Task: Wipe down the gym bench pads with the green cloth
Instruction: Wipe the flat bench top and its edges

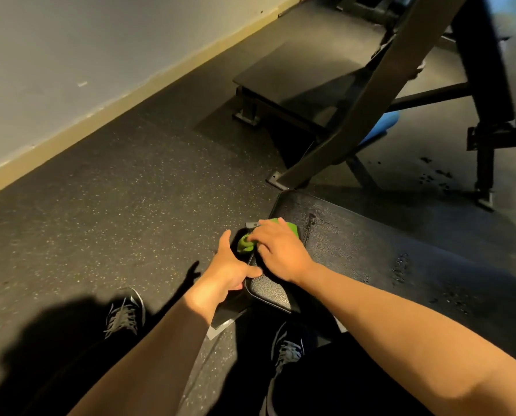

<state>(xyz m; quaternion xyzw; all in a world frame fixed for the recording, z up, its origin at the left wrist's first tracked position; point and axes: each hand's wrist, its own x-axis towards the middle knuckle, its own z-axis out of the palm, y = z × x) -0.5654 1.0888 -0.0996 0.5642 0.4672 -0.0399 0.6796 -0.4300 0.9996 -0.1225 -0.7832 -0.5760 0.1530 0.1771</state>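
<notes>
Readable text: none anywhere in the head view
Bench pad [355,235]: plain black textured surface, no lettering legible
Green cloth [291,228]: no label or print to be read
Shoes [124,316]: dark with pale laces, no brand mark legible
Wall [70,70]: pale scuffs only, no sign or number
Machine frame [355,115]: dark and blurred, no marking to be read

The cloth [291,228] lies on the left edge of the long bench pad [370,250], under the right hand [280,250]. The left hand [226,271] is just left of it, thumb touching the small pad [270,292] in front. Behind the bench a low platform [295,73] sits on the floor [115,190], with a slanted frame [370,94] to its right and the wall [70,55] to the left.
</notes>
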